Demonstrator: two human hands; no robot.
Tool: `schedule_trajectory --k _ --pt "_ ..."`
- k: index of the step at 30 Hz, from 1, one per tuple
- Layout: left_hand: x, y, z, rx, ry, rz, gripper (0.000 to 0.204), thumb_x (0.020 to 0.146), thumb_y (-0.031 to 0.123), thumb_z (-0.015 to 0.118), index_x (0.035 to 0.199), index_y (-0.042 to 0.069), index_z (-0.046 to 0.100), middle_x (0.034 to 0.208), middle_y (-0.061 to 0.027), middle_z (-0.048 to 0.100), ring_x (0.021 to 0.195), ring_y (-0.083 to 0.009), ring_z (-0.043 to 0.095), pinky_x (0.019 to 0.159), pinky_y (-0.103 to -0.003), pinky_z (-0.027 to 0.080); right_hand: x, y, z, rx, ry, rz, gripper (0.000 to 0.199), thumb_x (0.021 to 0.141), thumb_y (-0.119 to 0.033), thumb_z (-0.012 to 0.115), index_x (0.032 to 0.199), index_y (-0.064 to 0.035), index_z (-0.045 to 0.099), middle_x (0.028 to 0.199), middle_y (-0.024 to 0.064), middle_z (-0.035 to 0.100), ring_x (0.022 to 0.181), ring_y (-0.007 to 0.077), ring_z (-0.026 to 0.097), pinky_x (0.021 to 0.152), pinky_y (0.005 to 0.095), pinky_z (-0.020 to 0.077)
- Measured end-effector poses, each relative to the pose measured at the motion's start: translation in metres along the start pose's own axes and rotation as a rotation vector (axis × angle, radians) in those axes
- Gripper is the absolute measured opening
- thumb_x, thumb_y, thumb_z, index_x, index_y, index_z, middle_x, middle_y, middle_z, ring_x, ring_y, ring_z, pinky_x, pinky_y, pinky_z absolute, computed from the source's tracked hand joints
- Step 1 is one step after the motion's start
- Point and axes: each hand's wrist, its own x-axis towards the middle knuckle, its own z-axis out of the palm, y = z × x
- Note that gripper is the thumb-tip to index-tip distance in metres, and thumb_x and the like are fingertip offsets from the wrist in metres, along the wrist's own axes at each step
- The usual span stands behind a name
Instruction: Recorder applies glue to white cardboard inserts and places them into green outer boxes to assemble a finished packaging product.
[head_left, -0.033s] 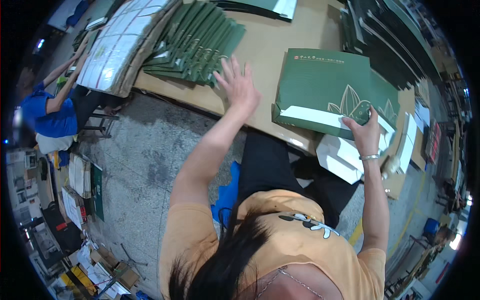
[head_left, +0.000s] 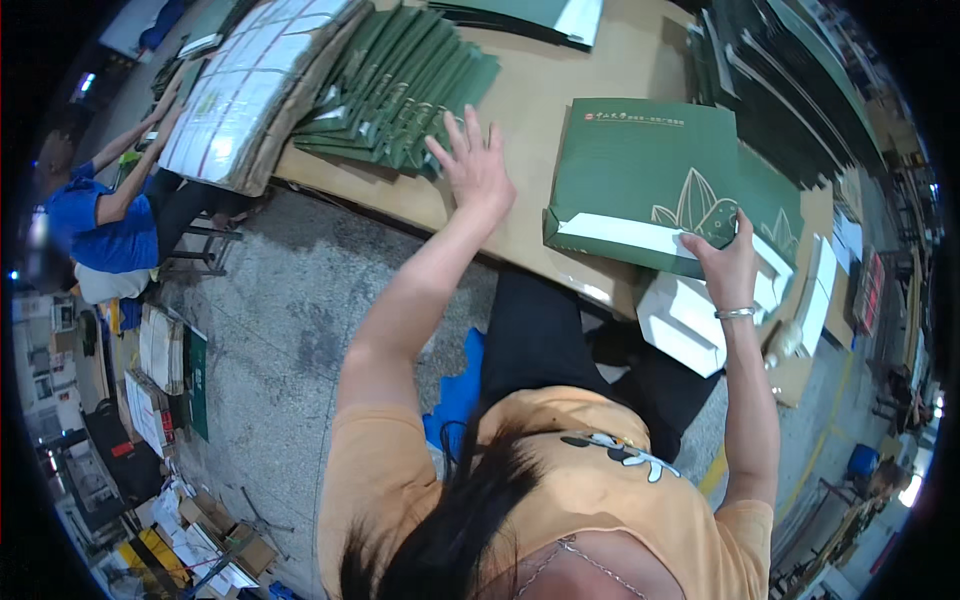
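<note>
My left hand (head_left: 475,165) stretches out over the brown table (head_left: 540,90) with its fingers spread. It holds nothing and lies at the near end of a fanned pile of flat green cartons (head_left: 400,85). My right hand (head_left: 728,262) grips the near edge of a large green box (head_left: 650,170) with a leaf pattern and a white inner flap. The box lies flat at the table's front edge. White folded inserts (head_left: 690,320) sit just below it by my right wrist.
Another person in a blue shirt (head_left: 100,220) works at the left end of the table beside a stack of white-faced sheets (head_left: 250,80). Dark green stacks (head_left: 780,90) fill the right back. A blue stool (head_left: 455,390) stands on the concrete floor under me.
</note>
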Motion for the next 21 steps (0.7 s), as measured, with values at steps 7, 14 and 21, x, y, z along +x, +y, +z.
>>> schedule_trajectory --k 7,14,21 --pt "0.091 -0.059 0.000 0.763 -0.206 0.209 0.050 0.089 0.026 0.048 0.137 0.014 0.046 0.155 -0.0142 0.017 0.143 -0.0404 0.008 0.108 -0.068 0.003 0.034 -0.087 0.021 -0.095 -0.071 -0.092 0.086 0.066 -0.024 0.084 0.131 0.0104 0.039 0.101 0.0275 0.065 0.090 0.0362 0.067 0.080 0.0398 0.0547" --pt "0.110 -0.082 -0.040 0.301 0.012 0.123 0.051 0.066 0.018 0.065 0.117 0.012 0.063 0.145 -0.0205 0.033 0.137 -0.0458 0.021 0.104 -0.071 0.008 0.051 -0.131 0.100 0.131 -0.181 -0.011 0.070 0.066 -0.026 0.084 0.120 0.0059 0.051 0.093 0.0246 0.067 0.086 0.0334 0.068 0.075 0.0395 0.0537" --pt "0.101 -0.074 -0.034 0.214 -0.077 0.141 0.055 0.066 0.015 0.066 0.120 0.012 0.062 0.148 -0.0206 0.029 0.137 -0.0463 0.019 0.106 -0.070 0.006 0.027 -0.220 0.255 0.591 -0.321 0.134 0.072 0.083 -0.021 0.069 0.133 0.0101 0.028 0.101 0.0307 0.061 0.090 0.0423 0.062 0.080 0.0444 0.0504"
